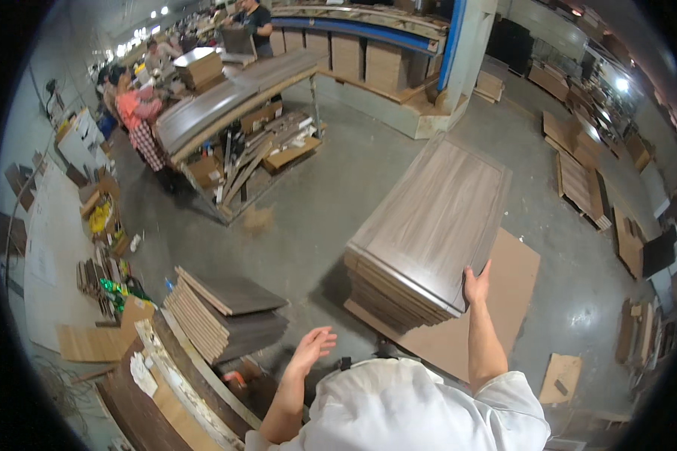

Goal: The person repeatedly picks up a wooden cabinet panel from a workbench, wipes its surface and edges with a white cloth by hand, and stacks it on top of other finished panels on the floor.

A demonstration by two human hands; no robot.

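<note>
A tall stack of grey-brown wood-grain panels (436,210) stands in front of me, slightly right of centre. At the near right edge of its top panel, my right hand (476,286) grips with the thumb over the surface and the fingers along the side. My left hand (314,348) hangs in the air, holding nothing, with its fingers loosely apart. Closest to it, on the left, is a lower stack of dark panels (241,331) with pale cut edges; its upper panels lie askew. Under the tall stack lies a brown sheet of board (515,274) on the floor.
A workbench (226,98) with scrap wood below stands at the far left, people beside it. Behind the tall stack is a pale pillar (462,83). Curved boards (169,383) stand close at my lower left. Loose panels (579,184) lie along the right. A small board (560,376) is on the floor.
</note>
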